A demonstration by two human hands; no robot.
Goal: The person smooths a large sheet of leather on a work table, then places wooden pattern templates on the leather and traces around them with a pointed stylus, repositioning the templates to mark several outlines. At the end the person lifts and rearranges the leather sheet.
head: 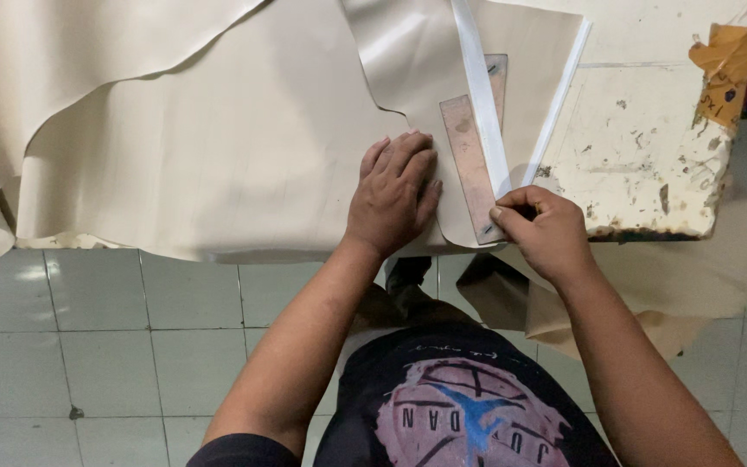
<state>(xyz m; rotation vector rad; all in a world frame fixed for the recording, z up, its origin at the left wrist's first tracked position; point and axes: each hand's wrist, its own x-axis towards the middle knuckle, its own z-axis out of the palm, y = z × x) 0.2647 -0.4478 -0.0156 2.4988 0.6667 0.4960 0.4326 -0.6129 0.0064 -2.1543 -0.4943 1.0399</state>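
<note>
My left hand [392,192] lies flat, fingers spread a little, pressing down on a large cream leather sheet [218,147] at the table's near edge. Just right of it a long brownish ruler-like template [470,164] rests on the sheet, running away from me. My right hand [543,227] is closed at the template's near end, thumb and fingers pinched as if around a small tool that I cannot make out. A white strip [482,86] crosses over the template.
The worn white table [641,156] has chipped paint and an orange taped scrap [723,69] at its far right corner. More cream leather hangs off the edge [650,294]. Grey floor tiles [88,346] lie below, left of my body.
</note>
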